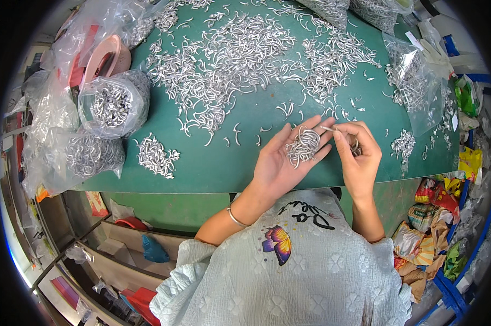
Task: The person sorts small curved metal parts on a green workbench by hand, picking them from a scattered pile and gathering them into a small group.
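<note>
My left hand (273, 169) lies palm up above the table's near edge, fingers stretched out. It bears a small heap of curved silver metal pieces (303, 145) in the palm. Close on its right, my right hand (361, 163) pinches one thin curved metal piece (328, 129) between thumb and forefinger, near the left fingertips. More such pieces show partly inside the curled right fingers. Beyond both hands, a broad spread of loose curved metal pieces (245, 49) covers much of the green table (202, 168).
Small piles sit left (156, 156) and right (403, 144) of my hands. At the left stand plastic bags of metal pieces (113, 106) and a pink basket (111, 57). Another clear bag (419, 92) lies at the right edge. Colourful packets (427, 217) fill a blue-framed rack (446, 293).
</note>
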`<action>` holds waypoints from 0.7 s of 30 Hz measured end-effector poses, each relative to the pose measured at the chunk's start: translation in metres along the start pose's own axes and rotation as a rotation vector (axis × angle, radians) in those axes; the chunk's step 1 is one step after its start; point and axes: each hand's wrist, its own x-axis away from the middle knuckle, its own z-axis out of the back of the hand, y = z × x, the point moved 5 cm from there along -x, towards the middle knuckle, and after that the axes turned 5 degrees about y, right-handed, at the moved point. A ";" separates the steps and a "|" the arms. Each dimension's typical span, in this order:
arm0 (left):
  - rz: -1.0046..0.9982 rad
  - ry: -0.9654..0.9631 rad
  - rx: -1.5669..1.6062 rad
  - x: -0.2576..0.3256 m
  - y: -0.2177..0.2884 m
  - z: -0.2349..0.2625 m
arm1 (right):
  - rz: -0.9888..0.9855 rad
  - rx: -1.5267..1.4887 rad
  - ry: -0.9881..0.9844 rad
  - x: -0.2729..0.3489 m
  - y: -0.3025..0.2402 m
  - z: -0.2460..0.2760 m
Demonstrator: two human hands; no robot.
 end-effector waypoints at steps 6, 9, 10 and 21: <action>-0.013 0.004 -0.033 0.001 0.001 0.003 | 0.081 0.041 -0.118 0.003 -0.004 -0.008; -0.011 0.013 -0.007 0.003 0.002 0.003 | -0.572 -0.786 -0.082 0.006 0.015 -0.002; -0.023 0.025 -0.036 0.003 0.002 0.004 | -0.674 -1.031 -0.110 0.003 0.023 0.000; -0.074 0.088 -0.215 0.005 0.011 0.030 | -0.879 -1.970 -0.141 0.011 0.043 -0.016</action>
